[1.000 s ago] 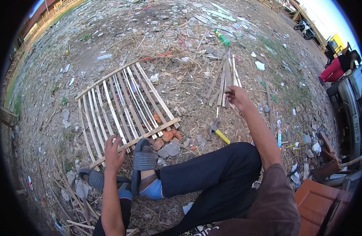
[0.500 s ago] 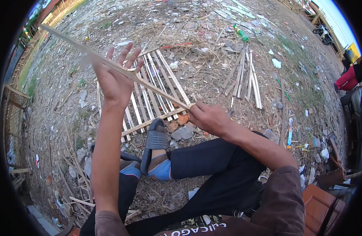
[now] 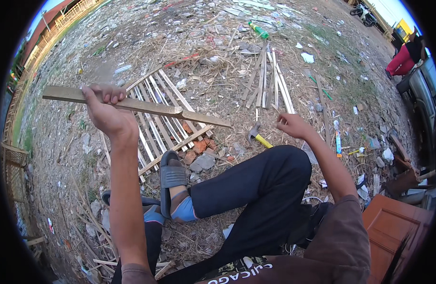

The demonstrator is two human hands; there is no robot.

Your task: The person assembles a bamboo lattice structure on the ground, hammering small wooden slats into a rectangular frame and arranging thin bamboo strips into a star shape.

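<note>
My left hand (image 3: 111,111) is closed round a wooden slat (image 3: 156,107), raised above the ground and tilted slightly down to the right. A notch or split shows on the slat's upper edge. My right hand (image 3: 294,126) is apart from the slat, its fingers loosely bent with nothing visible between them. Below it a claw hammer (image 3: 260,136) with a yellow handle lies on the ground. Beyond my foot a slatted wooden frame (image 3: 192,138) of thin strips on crosspieces lies flat, partly hidden behind the held slat.
Loose wooden strips (image 3: 285,90) lie fanned out ahead to the right. A green bottle (image 3: 259,31) is farther off. Stones (image 3: 202,163) and litter cover the ground. A reddish-brown wooden panel (image 3: 393,232) sits at my right, and a person (image 3: 403,59) is near a vehicle (image 3: 423,87).
My right hand has let go of the slat's end and moved right. My left hand has closed round the slat and lowered it to nearly level. The hammer has come into sight.
</note>
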